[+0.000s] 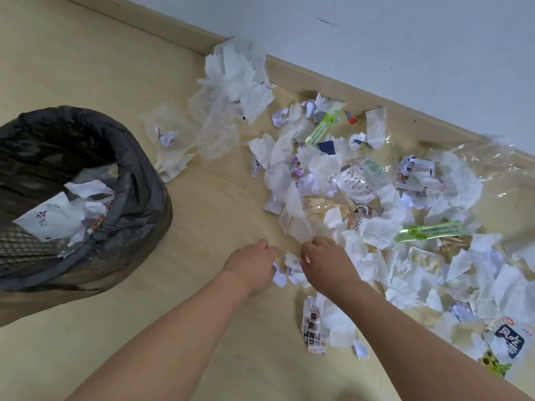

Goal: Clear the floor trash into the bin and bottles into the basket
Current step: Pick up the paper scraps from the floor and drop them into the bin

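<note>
Crumpled white tissues, paper scraps and wrappers (pixel 362 198) lie strewn over the wooden floor along the wall. At the pile's near edge, my left hand (pixel 253 264) and my right hand (pixel 327 261) come together over a small clump of paper scraps (pixel 289 269). Both hands have curled fingers that pinch the scraps. A mesh bin with a black liner (pixel 136 180) stands at the left, with paper inside it. No bottles or basket are in view.
The skirting board (pixel 405 120) and white wall run diagonally behind the pile. Two green wrappers (pixel 428 231) and clear plastic film (pixel 492 166) lie among the tissues. Bare floor (pixel 208 215) separates the bin from the pile.
</note>
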Tool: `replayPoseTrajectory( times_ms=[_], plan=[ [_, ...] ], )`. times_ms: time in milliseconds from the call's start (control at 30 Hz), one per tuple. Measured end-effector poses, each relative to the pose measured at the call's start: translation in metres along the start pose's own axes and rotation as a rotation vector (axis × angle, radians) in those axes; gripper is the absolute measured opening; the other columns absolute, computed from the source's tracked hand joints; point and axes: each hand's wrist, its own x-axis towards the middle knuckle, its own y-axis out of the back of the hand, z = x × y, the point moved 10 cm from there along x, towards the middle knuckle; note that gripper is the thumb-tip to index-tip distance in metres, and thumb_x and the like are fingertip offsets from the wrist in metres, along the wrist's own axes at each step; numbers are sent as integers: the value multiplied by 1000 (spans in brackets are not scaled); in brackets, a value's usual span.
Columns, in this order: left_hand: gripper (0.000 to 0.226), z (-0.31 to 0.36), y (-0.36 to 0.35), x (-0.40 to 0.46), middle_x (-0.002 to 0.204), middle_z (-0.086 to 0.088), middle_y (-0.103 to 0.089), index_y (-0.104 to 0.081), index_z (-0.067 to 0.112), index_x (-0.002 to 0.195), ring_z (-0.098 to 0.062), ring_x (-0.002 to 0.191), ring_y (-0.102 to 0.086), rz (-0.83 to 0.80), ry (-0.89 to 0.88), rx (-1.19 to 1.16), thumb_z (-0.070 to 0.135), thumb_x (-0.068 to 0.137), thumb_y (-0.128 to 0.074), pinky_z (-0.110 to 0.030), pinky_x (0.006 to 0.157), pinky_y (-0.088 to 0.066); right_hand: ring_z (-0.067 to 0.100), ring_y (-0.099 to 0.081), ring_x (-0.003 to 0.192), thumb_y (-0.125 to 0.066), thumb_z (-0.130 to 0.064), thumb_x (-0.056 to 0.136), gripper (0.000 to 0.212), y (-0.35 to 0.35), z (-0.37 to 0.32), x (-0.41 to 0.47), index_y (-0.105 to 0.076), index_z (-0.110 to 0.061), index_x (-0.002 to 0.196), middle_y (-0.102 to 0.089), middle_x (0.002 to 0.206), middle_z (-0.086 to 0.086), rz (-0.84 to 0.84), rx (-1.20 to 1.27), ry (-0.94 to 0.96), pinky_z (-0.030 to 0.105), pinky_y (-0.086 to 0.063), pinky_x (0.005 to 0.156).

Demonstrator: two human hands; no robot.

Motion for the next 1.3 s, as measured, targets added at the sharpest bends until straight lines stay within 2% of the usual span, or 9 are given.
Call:
replayPoseTrajectory(
  times_ms=[200, 300, 400, 500, 633, 833, 1000, 1133, 1300],
  plan=[
    [15, -39, 6, -8, 78, 3, -50, -39, 20, 75, -20, 67, -43, 58, 166, -484, 16, 84, -51, -27, 56, -33, 27, -55, 87, -49, -17, 91, 10, 23, -4, 14, -55, -10, 94, -57, 95, 4, 82, 120, -65, 35, -45, 74],
    [8, -61, 18, -10, 87, -1, -56, -48, 19, 92, -21, 73, -51, 135, 211, -610, 13, 88, -47, -30, 63, -42, 27, -56, 76, -46, -11, 89, 6, 32, -6, 17, -51, -11, 93, -60, 83, 5, 97, 198, -113, 40, -49, 66],
    [28, -82, 24, -10, 101, 0, -58, -56, 19, 113, -17, 82, -55, 186, 253, -713, 8, 92, -41, -23, 64, -42, 23, -59, 79, -45, -10, 94, 25, 37, -13, 18, -50, -17, 117, -63, 90, 3, 123, 293, -77, 39, -51, 68],
    [26, -97, 31, -13, 95, 2, -58, -64, 16, 102, -9, 72, -51, 219, 289, -738, 6, 91, -42, -18, 57, -38, 21, -59, 93, -47, -13, 96, 32, 42, -22, 20, -53, -15, 127, -61, 105, 2, 151, 335, -34, 29, -45, 78],
    [22, -103, 47, -27, 89, 4, -59, -62, 17, 93, -12, 71, -52, 281, 289, -746, 8, 91, -42, -23, 58, -41, 14, -53, 79, -49, -12, 95, 18, 62, -44, 21, -66, -11, 103, -57, 94, -1, 235, 330, 23, 23, -37, 70],
    [21, -120, 123, -81, 85, 6, -57, -61, 18, 93, -10, 66, -53, 468, 267, -779, 8, 91, -43, -22, 51, -39, 13, -53, 76, -51, -6, 89, 14, 110, -97, 12, -63, -13, 93, -57, 94, -3, 341, 409, 26, 22, -40, 71],
    [20, -153, 199, -152, 87, -1, -65, -64, 17, 89, -22, 77, -66, 705, 239, -908, 8, 90, -46, -34, 64, -54, 12, -57, 76, -47, -8, 90, 35, 152, -156, 7, -54, -21, 122, -60, 87, -1, 336, 547, 9, 13, -40, 60],
    [21, -196, 249, -202, 73, 0, -66, -64, 23, 81, -18, 64, -64, 818, 236, -968, 8, 87, -49, -31, 61, -54, 19, -64, 81, -47, -8, 87, 41, 193, -211, 12, -54, -24, 124, -63, 90, 3, 390, 644, 41, 26, -49, 66],
    [23, -276, 268, -262, 78, 1, -65, -63, 24, 79, -24, 76, -67, 1013, 368, -885, 7, 85, -48, -43, 70, -59, 21, -66, 89, -46, -14, 89, 28, 220, -280, 27, -58, -22, 112, -64, 104, 0, 403, 701, 115, 35, -55, 78]
  ],
)
